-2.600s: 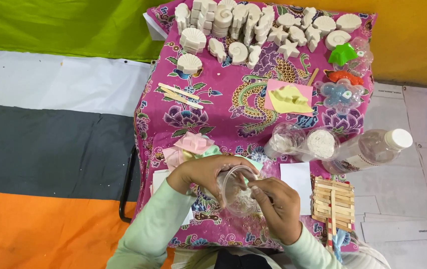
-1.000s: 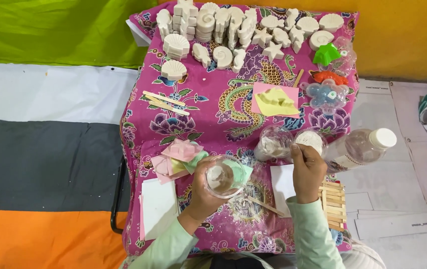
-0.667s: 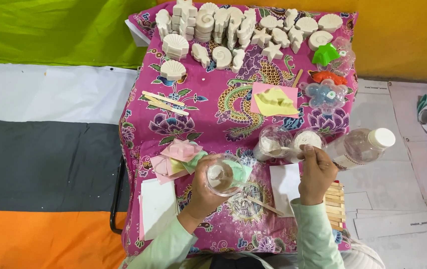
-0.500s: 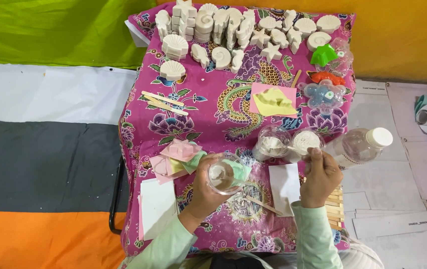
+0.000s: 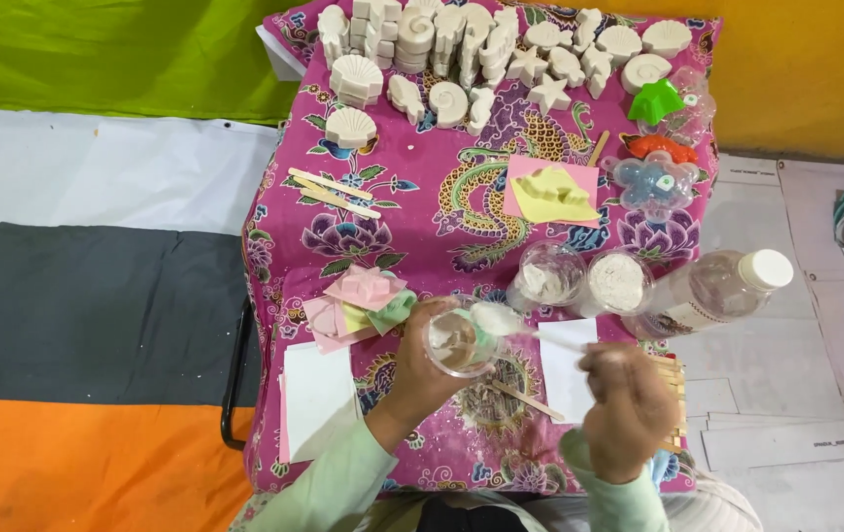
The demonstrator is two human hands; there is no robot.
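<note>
My left hand [image 5: 420,366] is wrapped around a clear cup [image 5: 459,342], holding it just over the pink cloth [image 5: 412,192]. My right hand [image 5: 629,409] is pinched shut on a spoon [image 5: 525,328] with a heap of white powder right at the cup's rim. Powder tubs [image 5: 584,281] and a bottle [image 5: 717,291] sit behind.

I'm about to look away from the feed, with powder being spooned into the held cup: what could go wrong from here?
1. The heaped white spoon in the right hand sits at the rim of the clear cup; powder could spill onto the pink cloth.
2. The left hand holds the cup off the table; a slack grip might tip it.
3. The right arm works close to the plastic bottle, which could get knocked.
</note>
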